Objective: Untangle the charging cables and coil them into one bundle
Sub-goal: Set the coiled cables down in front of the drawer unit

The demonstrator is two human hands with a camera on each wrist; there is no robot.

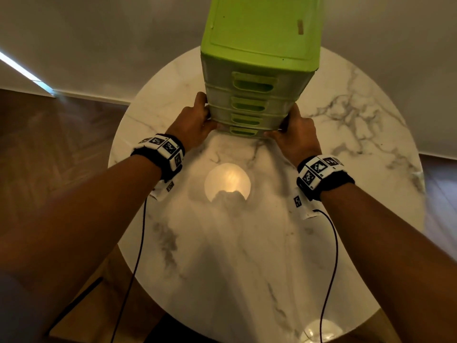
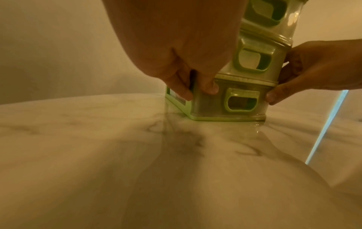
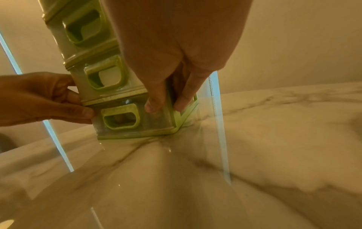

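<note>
A tall green plastic drawer unit [image 1: 259, 58] with several translucent drawers stands on a round white marble table [image 1: 346, 125]. My left hand [image 1: 197, 120] grips its lower left corner, thumb on the front of the bottom drawer [image 2: 243, 102] and fingers round the side. My right hand [image 1: 291, 129] grips the lower right corner the same way, thumb on the bottom drawer [image 3: 121, 117]. In both wrist views the unit's base sits on the marble. No charging cables are in sight; the drawers' contents are too dim to make out.
A lamp's round bright reflection [image 1: 227, 181] lies on the table between my wrists. Thin black leads [image 1: 331, 243] hang from my wrist cameras over the near table edge. Wood floor [image 1: 61, 144] and a pale wall surround the table.
</note>
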